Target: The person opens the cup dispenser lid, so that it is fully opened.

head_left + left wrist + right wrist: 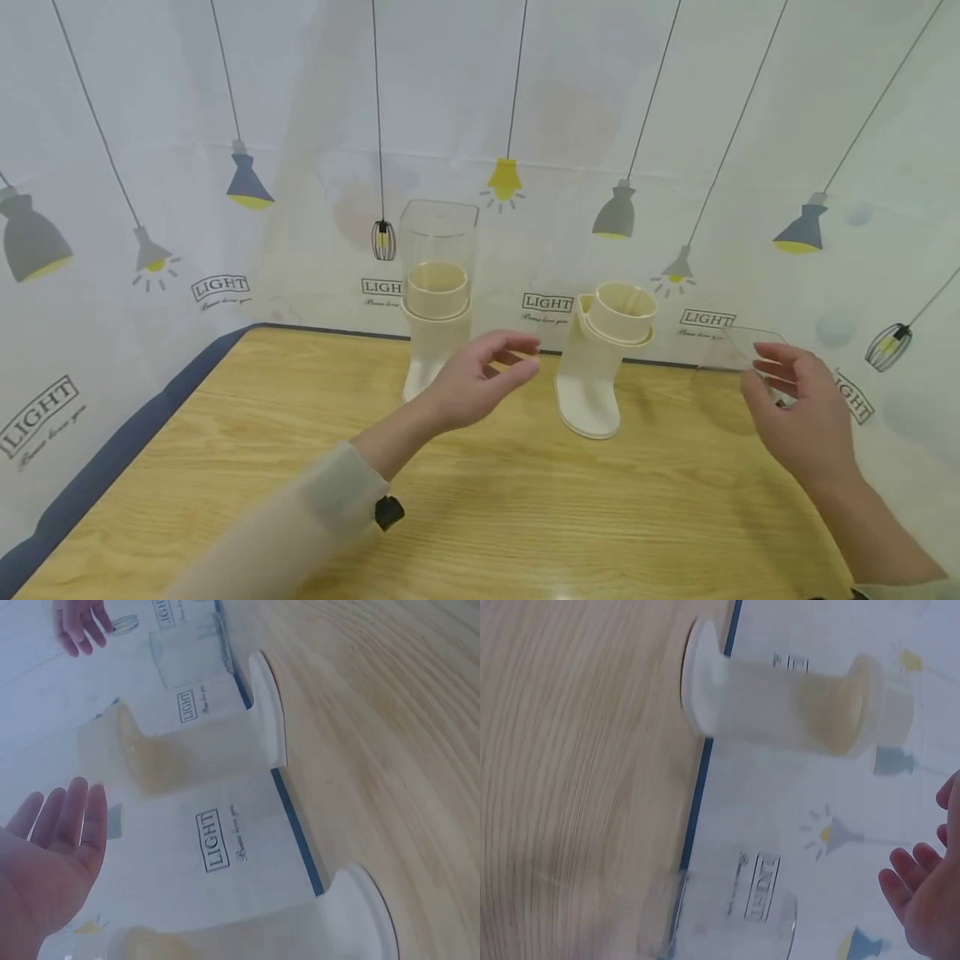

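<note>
1. Head view: left hand [486, 379], fingers relaxed and holding nothing, hovers left of the middle cream stand [596, 371].
2. Right hand [806, 417], fingers loosely bent and empty, hangs near a clear container [718, 390], both right of that stand.
3. Left of it, a transparent jar [440, 242] caps another stand [435, 335].

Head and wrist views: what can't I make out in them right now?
Head: part of the left stand's foot, hidden by the left hand.
Head: the clear jar's right side, behind the right hand.
Left wrist: part of the left stand, cut off by the bottom edge.
Right wrist: part of the right hand, cut off by the right edge.
</note>
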The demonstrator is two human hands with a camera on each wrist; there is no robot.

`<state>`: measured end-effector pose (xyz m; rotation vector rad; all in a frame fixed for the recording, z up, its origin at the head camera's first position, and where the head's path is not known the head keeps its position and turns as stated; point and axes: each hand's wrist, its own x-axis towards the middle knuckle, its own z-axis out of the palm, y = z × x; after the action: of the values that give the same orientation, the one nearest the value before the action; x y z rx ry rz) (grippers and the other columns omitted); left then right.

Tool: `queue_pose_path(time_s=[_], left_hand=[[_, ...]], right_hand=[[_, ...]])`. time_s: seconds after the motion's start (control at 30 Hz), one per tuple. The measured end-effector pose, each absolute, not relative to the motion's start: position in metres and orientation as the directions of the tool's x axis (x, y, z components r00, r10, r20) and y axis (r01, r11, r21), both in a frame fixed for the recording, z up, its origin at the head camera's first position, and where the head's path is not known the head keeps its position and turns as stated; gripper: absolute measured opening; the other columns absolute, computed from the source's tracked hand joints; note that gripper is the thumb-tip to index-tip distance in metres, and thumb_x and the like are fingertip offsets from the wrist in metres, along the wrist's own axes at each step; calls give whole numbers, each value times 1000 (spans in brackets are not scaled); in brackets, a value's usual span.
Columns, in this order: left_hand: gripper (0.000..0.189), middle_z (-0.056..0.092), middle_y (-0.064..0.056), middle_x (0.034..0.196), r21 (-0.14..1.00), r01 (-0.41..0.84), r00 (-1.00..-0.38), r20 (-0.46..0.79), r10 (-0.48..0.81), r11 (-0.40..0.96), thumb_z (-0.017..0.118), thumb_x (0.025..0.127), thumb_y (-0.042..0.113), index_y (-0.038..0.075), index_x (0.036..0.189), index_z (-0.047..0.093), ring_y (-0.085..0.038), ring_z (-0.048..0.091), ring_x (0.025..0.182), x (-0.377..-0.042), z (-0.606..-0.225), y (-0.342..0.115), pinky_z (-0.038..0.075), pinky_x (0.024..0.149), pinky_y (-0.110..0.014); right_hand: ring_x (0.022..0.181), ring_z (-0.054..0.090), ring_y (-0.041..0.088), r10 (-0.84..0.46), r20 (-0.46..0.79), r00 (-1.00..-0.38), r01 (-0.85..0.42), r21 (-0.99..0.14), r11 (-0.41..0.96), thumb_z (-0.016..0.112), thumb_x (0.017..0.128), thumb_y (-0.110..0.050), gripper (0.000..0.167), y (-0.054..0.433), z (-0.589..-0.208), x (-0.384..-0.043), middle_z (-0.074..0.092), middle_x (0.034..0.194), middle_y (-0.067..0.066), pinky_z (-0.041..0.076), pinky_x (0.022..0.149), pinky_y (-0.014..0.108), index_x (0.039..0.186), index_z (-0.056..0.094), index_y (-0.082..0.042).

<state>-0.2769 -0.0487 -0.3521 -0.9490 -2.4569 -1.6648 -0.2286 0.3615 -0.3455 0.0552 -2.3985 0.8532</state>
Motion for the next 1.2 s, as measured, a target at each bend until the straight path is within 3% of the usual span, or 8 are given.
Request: queue_pose_path(time_s=[0.13, 0.4, 0.57, 0.73, 0.83, 1.03, 1.2], left_hand=[[37, 69, 5, 139, 827, 509, -816, 376, 439, 239, 62, 107, 36, 24, 142, 64, -16, 67, 125, -269, -351, -73, 59, 100, -43], [39, 69, -2, 137, 803, 535, -816, 409, 409, 263, 70, 103, 26, 21, 142, 64, -20, 71, 118, -256, -354, -116, 61, 97, -40], [40, 68, -6, 139, 784, 537, -827, 417, 376, 312, 70, 103, 25, 20, 142, 63, -21, 71, 117, -255, -351, -138, 60, 97, -38], [37, 69, -7, 138, 776, 527, -843, 423, 333, 347, 71, 103, 24, 16, 139, 64, -23, 71, 117, -257, -344, -158, 60, 97, -40], [39, 69, -5, 137, 779, 510, -855, 417, 308, 364, 71, 103, 24, 14, 140, 63, -23, 71, 118, -260, -339, -169, 60, 97, -41], [42, 69, -9, 137, 764, 503, -863, 424, 273, 403, 70, 104, 26, 12, 143, 61, -25, 71, 117, -265, -330, -187, 60, 96, -40], [42, 69, -9, 138, 758, 490, -872, 426, 242, 431, 69, 105, 30, 16, 144, 61, -26, 71, 118, -271, -325, -200, 60, 96, -34]], right_hand=[[107, 54, -20, 30, 589, -807, -357, -528, 770, 65, 103, -16, 39, 329, -344, -221, 59, 131, -16, 40, 90, -2, 141, 61, -8], [110, 59, -12, -165, 659, -734, -543, -423, 725, 70, 96, -2, 37, 277, -343, -215, 69, 128, 8, 42, 97, -1, 133, 64, -3], [109, 67, 3, -222, 672, -706, -592, -389, 705, 72, 94, 0, 39, 256, -343, -218, 70, 127, 8, 45, 98, 2, 131, 65, -5], [109, 71, 19, -246, 648, -721, -594, -396, 700, 71, 96, -6, 38, 237, -338, -219, 70, 126, 8, 47, 97, 6, 133, 65, -10], [110, 71, 23, -253, 617, -745, -579, -408, 706, 71, 98, -10, 37, 227, -333, -221, 70, 126, 9, 52, 98, 15, 135, 65, -13], [115, 72, 28, -292, 594, -750, -595, -414, 689, 69, 99, -12, 38, 202, -321, -229, 68, 132, 9, 58, 99, 48, 137, 63, -10], [116, 71, 29, -338, 613, -714, -653, -410, 637, 70, 98, -11, 39, 178, -308, -238, 68, 135, 10, 59, 99, 50, 137, 63, -10]])
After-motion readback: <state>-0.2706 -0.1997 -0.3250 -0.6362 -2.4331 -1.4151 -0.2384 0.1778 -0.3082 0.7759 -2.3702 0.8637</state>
